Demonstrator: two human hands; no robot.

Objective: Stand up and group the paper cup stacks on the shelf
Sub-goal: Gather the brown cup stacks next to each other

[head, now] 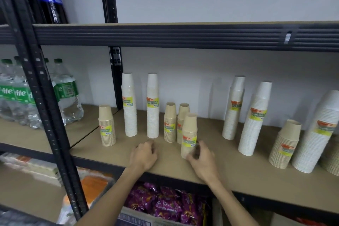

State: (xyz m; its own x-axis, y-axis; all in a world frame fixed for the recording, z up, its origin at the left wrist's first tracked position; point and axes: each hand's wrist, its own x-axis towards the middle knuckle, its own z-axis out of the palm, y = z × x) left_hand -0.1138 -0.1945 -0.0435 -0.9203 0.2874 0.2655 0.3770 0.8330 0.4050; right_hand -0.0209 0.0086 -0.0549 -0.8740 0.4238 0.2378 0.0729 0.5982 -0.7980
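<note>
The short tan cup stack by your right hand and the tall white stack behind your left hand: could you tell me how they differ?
The tan cup stack is short and kraft-coloured; the white stack is far taller and pale. The tan one sits near the shelf front, the right hand around its base; the white one stands further back, untouched. Both stand upright with yellow labels.

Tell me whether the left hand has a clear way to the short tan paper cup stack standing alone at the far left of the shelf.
Probably yes. The left hand rests on the brown shelf board, and only bare board lies between it and the short tan cup stack. The tall white stacks stand farther back.
</note>
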